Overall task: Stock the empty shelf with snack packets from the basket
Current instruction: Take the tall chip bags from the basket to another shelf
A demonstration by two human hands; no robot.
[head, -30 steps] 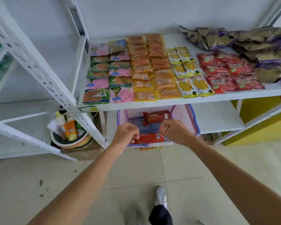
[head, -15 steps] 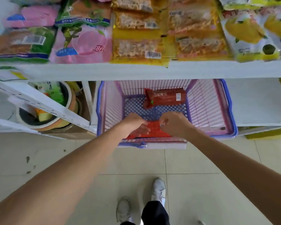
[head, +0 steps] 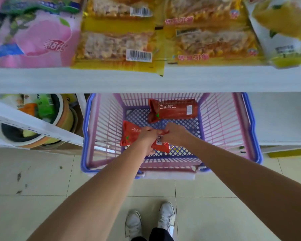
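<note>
Left hand (head: pixel 147 136), right hand (head: pixel 176 134) now deeper in basket (head: pixel 253 127).
Two packets: near red packet (head: pixel 130 134) gripped by both, far red packet (head: pixel 174 110) free.

A white shelf (head: pixel 146 80) runs across the top of the frame. On it lie a pink packet (head: pixel 33 39) at the left, yellow packets (head: pixel 115 44) in the middle and a white and yellow packet (head: pixel 285 28) at the right. Below it, in the middle, a purple basket (head: pixel 250 127) holds a far red packet (head: pixel 172 111) and a near red packet (head: pixel 130 134). White shoes (head: pixel 149 221) stand on the tiled floor (head: pixel 42 180) at the bottom.
</note>
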